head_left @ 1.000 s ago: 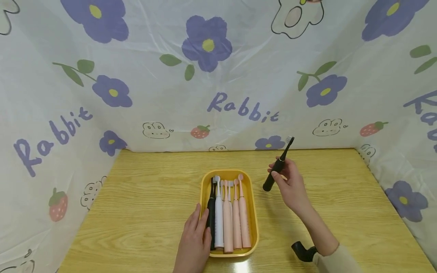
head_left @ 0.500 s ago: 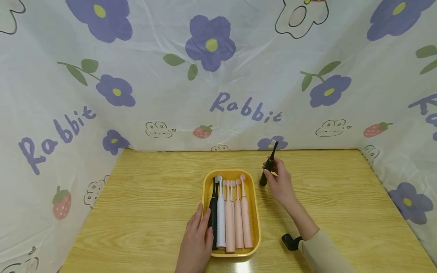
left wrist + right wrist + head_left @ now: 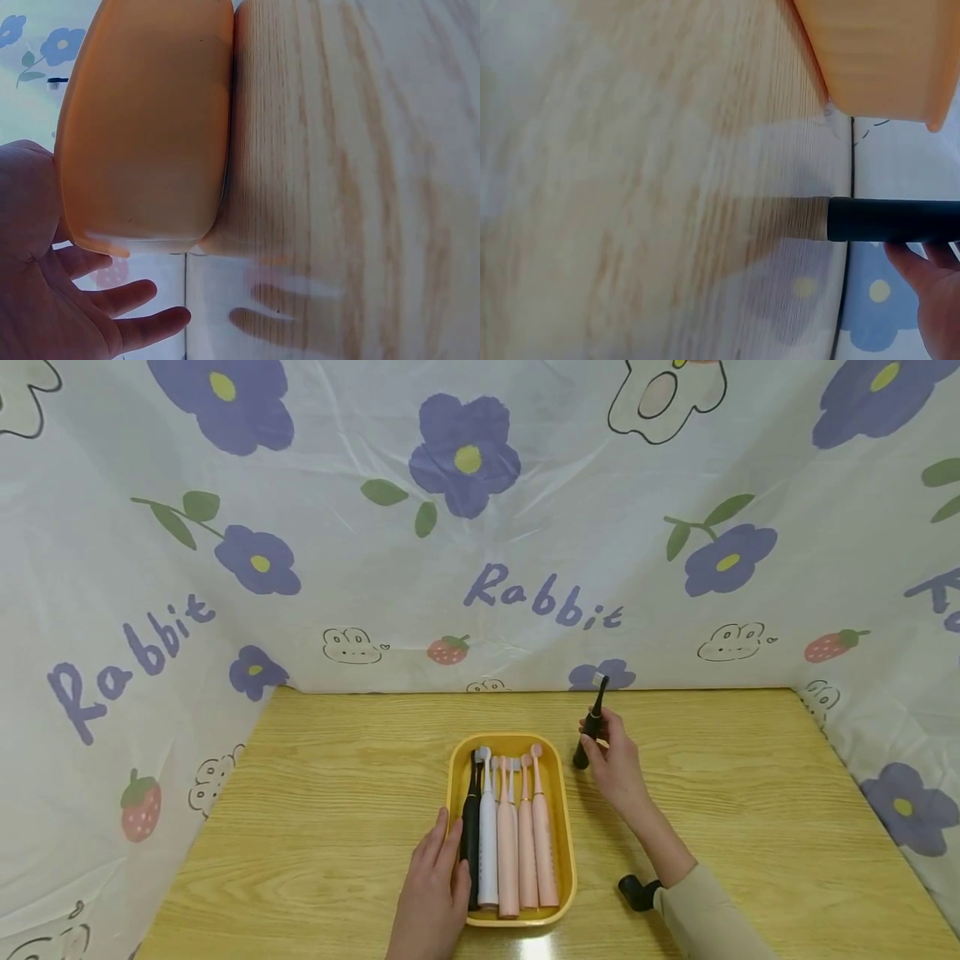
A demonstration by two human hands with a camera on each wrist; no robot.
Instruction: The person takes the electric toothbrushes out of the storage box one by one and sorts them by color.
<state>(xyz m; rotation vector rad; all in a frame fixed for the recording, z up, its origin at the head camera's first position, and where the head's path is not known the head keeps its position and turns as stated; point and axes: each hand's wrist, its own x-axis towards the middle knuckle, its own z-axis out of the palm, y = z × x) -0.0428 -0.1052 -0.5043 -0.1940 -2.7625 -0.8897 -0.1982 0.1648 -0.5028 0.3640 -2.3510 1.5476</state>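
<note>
My right hand [image 3: 619, 770] pinches a black electric toothbrush [image 3: 581, 753] between thumb and fingers, brush head up and slightly tilted. In the right wrist view the lower end of its black handle [image 3: 892, 220] is close over the table, right of the tray. A yellow tray [image 3: 573, 868] stands mid-table and holds several electric toothbrushes: black [image 3: 471, 827] at the left, white [image 3: 487, 852] beside it, then pink [image 3: 507, 868] ones. My left hand [image 3: 431, 889] rests on the tray's left rim next to the black brush; the left wrist view shows fingers [image 3: 124, 298] loosely spread past the orange-looking wall [image 3: 150, 127].
The wood-grain table [image 3: 337, 793] extends on both sides of the tray. A white cloth [image 3: 360, 552] printed with flowers and rabbits hangs behind it and along the sides. A black curved piece [image 3: 637, 893] sits by the right sleeve [image 3: 705, 910].
My right hand has moved left toward the tray and slightly down with the black toothbrush, which now stands more upright. My left hand has stayed at the tray's rim.
</note>
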